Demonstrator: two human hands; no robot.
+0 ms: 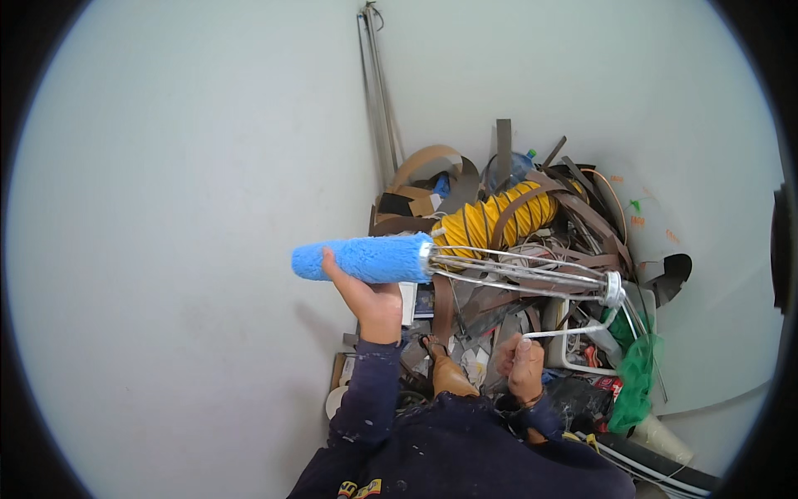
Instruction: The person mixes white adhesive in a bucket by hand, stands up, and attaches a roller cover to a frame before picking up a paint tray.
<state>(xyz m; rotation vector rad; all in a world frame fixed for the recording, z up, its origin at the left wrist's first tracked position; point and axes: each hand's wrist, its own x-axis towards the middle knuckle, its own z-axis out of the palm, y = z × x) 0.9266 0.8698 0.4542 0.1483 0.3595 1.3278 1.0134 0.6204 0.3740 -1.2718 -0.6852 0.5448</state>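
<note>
Bright, even, diffuse light across the pale grey-white walls [191, 208], no clear single source, no hard glare. Soft faint shadow on the wall just under the fluffy blue paint roller sleeve [363, 259]. Junk pile in the corner reads darker, deep shadow between the scraps. Strong fisheye: black vignette ring round the frame, wall corner line and thin metal rods [378, 91] bend. Centre sharp, roller nap and wire cage crisp; edges softer, slight colour fringing at rim

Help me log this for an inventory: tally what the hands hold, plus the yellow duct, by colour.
Blue: 1, roller sleeve gripped by the left hand
Silver: 1, wire roller frame held by the right hand
Yellow: 1, ribbed duct
Total: 3
</note>
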